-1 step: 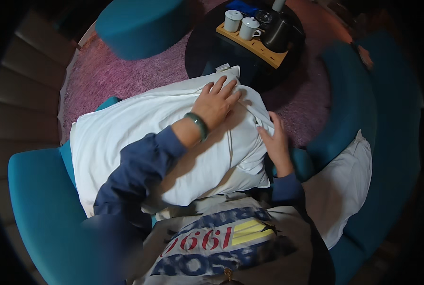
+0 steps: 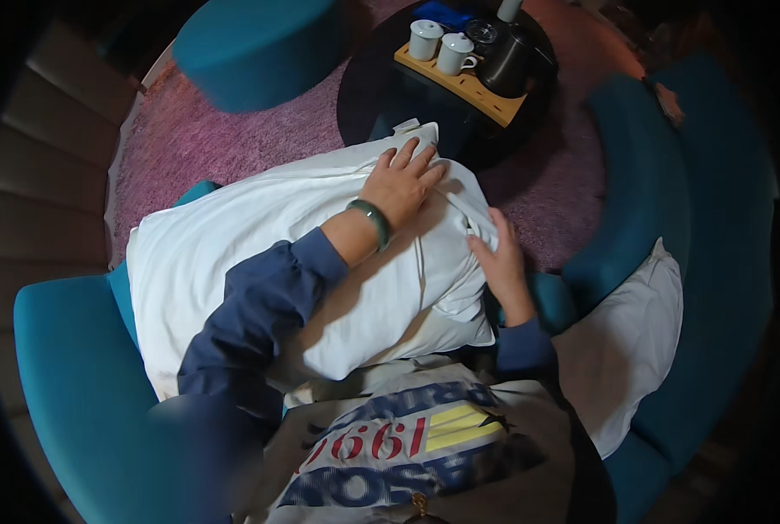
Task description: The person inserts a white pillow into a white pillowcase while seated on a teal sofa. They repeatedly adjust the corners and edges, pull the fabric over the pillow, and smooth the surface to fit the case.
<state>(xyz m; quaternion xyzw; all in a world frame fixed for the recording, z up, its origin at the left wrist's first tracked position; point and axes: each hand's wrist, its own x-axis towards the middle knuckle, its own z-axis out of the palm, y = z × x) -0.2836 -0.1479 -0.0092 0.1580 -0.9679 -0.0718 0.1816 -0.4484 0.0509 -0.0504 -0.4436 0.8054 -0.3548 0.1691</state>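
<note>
A white pillow (image 2: 233, 253) in a loose, creased case lies across my lap, on a teal seat. My left hand (image 2: 400, 183) rests on its upper right part, palm down, fingers spread. A green bangle (image 2: 372, 223) circles that wrist. At the pillow's right end, where the fabric (image 2: 458, 236) is bunched and folded, my right hand (image 2: 503, 266) touches the side with thumb and fingers apart. A corner of the pillow shows under the case at the lower right. The undersides of both hands are hidden.
Beyond the pillow stands a round black table (image 2: 368, 96) with a wooden tray (image 2: 494, 106), lidded white cups (image 2: 425, 42) and a dark kettle (image 2: 505, 65). A teal ottoman (image 2: 259, 52) is at the far left. Another white pillow (image 2: 625, 349) lies on the curved teal sofa (image 2: 643, 183) at right.
My right hand has shifted very slightly left against the pillow's end. My left hand stays on top of the pillow, and the whole view has drifted a little.
</note>
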